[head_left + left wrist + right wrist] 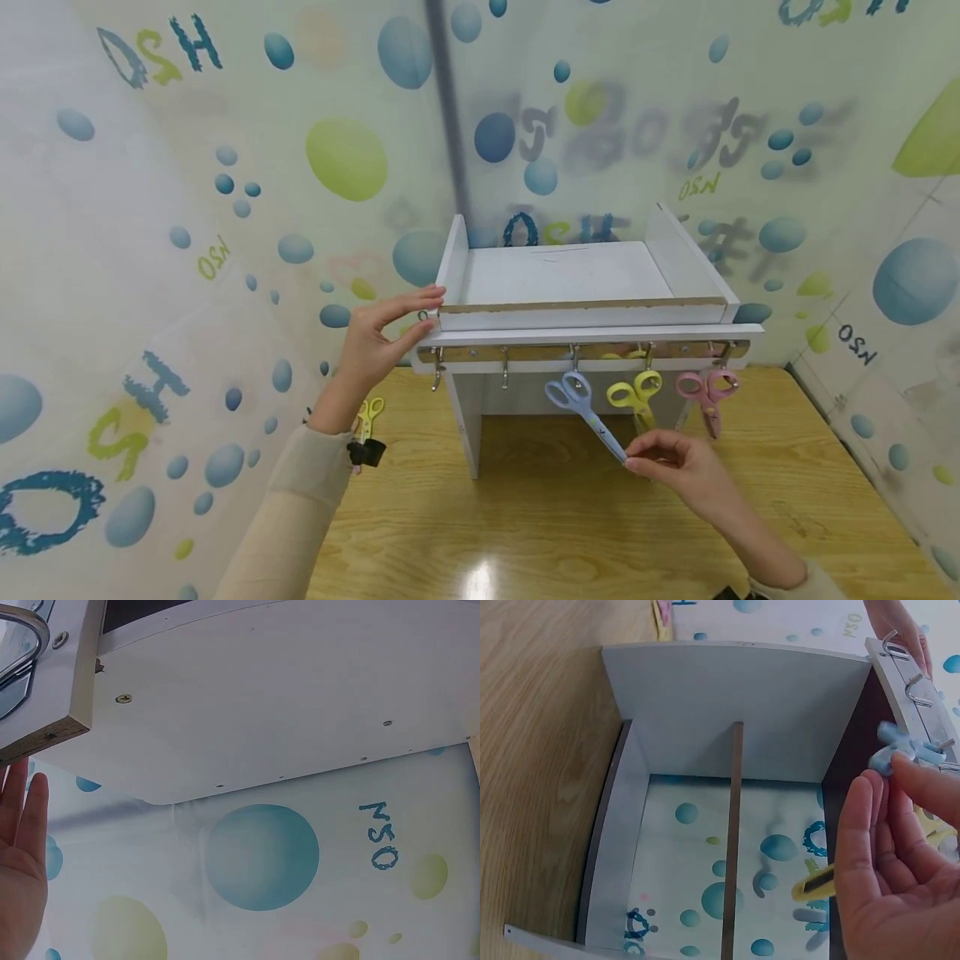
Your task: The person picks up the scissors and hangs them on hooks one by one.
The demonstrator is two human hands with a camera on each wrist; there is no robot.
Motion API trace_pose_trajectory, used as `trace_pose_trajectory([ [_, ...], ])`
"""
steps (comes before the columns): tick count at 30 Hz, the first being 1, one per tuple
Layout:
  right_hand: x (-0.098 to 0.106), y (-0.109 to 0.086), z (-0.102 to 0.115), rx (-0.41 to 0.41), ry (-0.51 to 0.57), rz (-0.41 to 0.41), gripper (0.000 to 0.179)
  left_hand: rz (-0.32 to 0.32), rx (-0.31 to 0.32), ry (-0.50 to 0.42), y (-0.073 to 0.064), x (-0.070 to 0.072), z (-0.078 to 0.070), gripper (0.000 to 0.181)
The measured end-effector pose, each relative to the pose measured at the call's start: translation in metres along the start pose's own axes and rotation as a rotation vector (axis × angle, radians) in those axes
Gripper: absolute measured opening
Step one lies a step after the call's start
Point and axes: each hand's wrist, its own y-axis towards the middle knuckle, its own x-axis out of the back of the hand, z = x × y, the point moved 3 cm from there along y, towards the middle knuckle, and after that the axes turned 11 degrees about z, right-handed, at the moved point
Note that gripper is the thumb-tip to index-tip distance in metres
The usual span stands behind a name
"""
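Observation:
At the left end of the white shelf (570, 318), my left hand (367, 346) holds the corner, fingers at the side board and thumb lower at the front. My right hand (686, 471) pinches the blade end of blue scissors (592, 417), their finger loops slanting up to a metal hook (575, 357) on the front rail. Yellow scissors (635, 396) hang just right of them, and pink scissors (708, 396) hang farther right. In the right wrist view, the blue scissors (889, 754) look blurred above the fingertips, with a yellow scissor tip (814, 885) beyond the hand.
Two bare hooks, the left one (437, 371) and another (505, 367), stick out of the rail. More yellow scissors (370, 414) lie on the wooden table (420, 533) beside my left wrist. Patterned wall sheets (345, 158) enclose the back and sides.

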Motion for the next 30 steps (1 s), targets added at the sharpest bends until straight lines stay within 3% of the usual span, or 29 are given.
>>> trace_pose_trajectory([
  [7,0.009,-0.003,0.009,0.117,-0.044,-0.011,0.008,-0.003,-0.007,0.0,0.001,0.0,0.0,0.027],
  [11,0.021,-0.007,0.023,0.2,-0.027,-0.009,0.015,-0.003,-0.005,-0.001,0.0,-0.001,0.0,0.027],
  [15,0.034,-0.009,0.041,0.363,0.003,0.025,0.028,-0.005,-0.018,-0.001,0.0,0.0,0.0,0.027],
  [18,0.046,-0.011,0.058,0.455,-0.038,0.055,0.034,-0.008,-0.025,0.002,0.0,0.0,-0.001,0.027],
  [22,0.068,-0.01,0.083,0.549,-0.163,0.029,0.034,-0.01,-0.022,-0.002,-0.001,0.001,-0.002,0.027],
  [25,0.086,-0.009,0.097,0.601,-0.35,-0.074,0.036,-0.009,-0.017,-0.007,-0.001,0.001,-0.002,0.027],
  [28,0.103,-0.005,0.106,0.601,-0.548,-0.189,0.038,-0.004,-0.01,-0.009,-0.001,0.0,-0.001,0.028],
  [30,0.114,0.0,0.108,0.622,-0.635,-0.224,0.038,-0.001,-0.005,-0.009,0.0,0.0,-0.002,0.028],
])
